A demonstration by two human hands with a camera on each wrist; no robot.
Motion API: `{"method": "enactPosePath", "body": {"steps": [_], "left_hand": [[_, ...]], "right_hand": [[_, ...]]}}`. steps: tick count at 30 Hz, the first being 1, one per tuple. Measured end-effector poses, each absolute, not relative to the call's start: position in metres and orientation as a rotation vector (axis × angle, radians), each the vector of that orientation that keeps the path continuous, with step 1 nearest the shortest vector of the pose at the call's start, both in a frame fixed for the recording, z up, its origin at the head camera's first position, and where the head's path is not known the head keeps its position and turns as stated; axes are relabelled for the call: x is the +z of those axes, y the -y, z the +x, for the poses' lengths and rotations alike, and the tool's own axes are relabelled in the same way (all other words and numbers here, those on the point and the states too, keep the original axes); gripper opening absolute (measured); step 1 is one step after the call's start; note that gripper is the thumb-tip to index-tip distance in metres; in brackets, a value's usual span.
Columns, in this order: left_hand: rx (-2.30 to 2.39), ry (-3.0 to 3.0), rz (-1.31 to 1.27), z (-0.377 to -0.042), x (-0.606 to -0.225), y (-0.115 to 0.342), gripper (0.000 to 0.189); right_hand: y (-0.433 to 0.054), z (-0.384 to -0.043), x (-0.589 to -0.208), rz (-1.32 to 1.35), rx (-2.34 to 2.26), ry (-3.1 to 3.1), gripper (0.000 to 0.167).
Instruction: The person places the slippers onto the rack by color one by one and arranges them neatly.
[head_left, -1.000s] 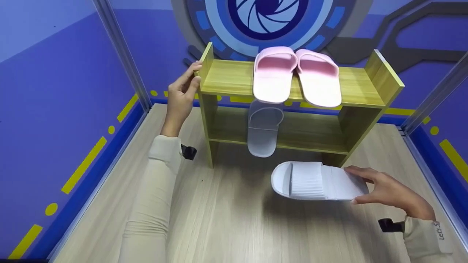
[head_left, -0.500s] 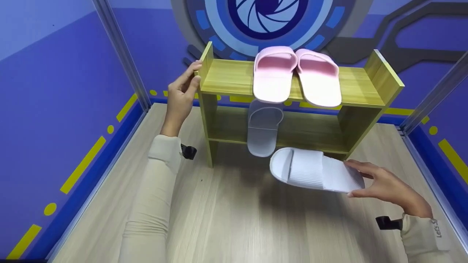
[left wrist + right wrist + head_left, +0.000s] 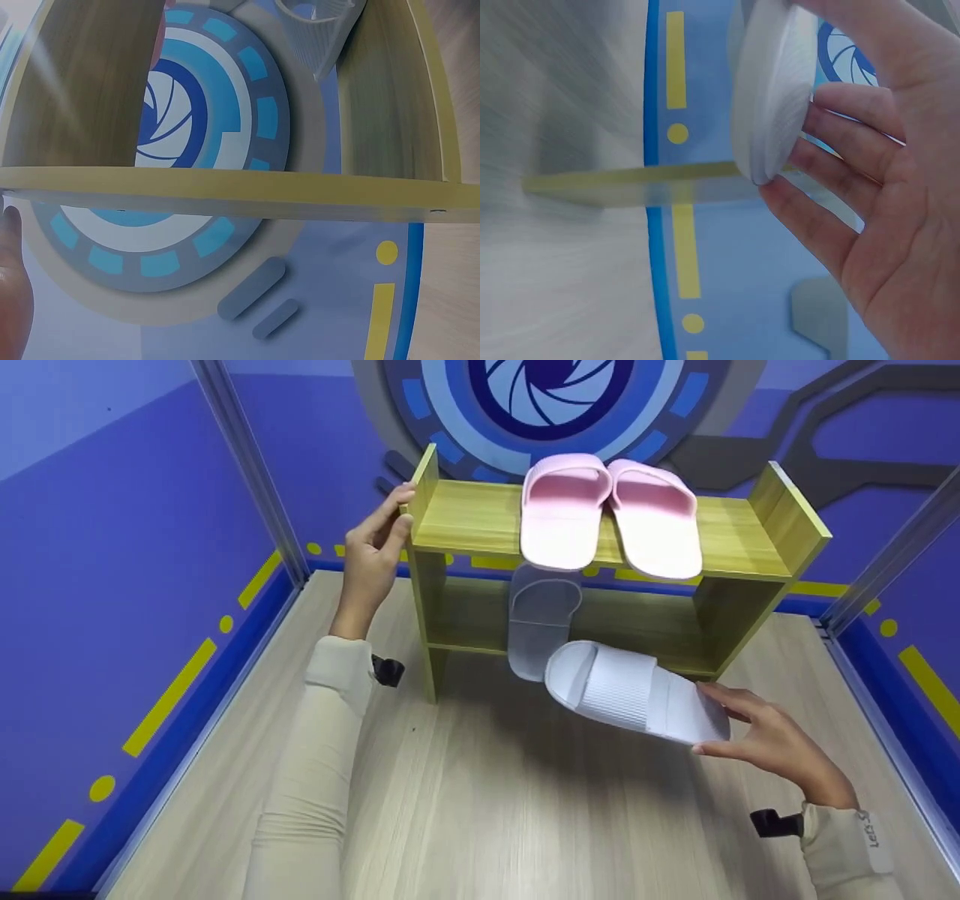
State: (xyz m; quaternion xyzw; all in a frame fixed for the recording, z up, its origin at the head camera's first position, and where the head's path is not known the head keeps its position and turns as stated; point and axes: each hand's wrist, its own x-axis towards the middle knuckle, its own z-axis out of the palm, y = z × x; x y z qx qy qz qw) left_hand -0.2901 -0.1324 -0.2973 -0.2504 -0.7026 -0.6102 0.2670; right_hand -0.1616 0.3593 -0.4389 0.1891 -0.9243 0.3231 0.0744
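My right hand (image 3: 772, 742) grips a white slide slipper (image 3: 630, 690) by its heel end, thumb on the near edge and fingers on the far edge. The slipper is tilted, its toe pointing left in front of the lower shelf. Its heel end and my spread fingers show in the right wrist view. My left hand (image 3: 376, 556) pinches the left side panel of the wooden shoe rack (image 3: 480, 540). A second white slipper (image 3: 538, 622) lies on the rack's lower shelf, partly covered by the held one. Two pink slippers, one left (image 3: 562, 521) and one right (image 3: 656, 525), sit on top.
The rack stands on a light wood-grain surface (image 3: 480, 810) before a blue patterned wall (image 3: 315, 450). Its right side panel (image 3: 787, 510) rises beside the pink pair. Metal posts (image 3: 259, 472) frame the corners.
My right hand has raised the white slipper toward the lower shelf and slightly left, turning its toe upward. The left hand and the rack have stayed in place.
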Motion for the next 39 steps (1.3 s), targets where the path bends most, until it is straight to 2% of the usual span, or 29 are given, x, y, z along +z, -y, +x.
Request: {"method": "enactPosePath", "body": {"steps": [11,20,39], "left_hand": [[-1.644,1.904,-0.67,-0.29,-0.295,0.131,0.034],[-1.634,1.895,-0.663,-0.289,-0.292,0.131,0.034],[-1.634,1.885,-0.679,-0.289,-0.297,0.132,0.033]], "right_hand": [[-0.338,-0.164,-0.449,0.487,1.031,2.692,0.08],[-0.316,-0.162,-0.439,0.322,0.958,2.685,0.082],[-0.289,-0.167,-0.431,0.133,0.918,2.507,0.073]]}}
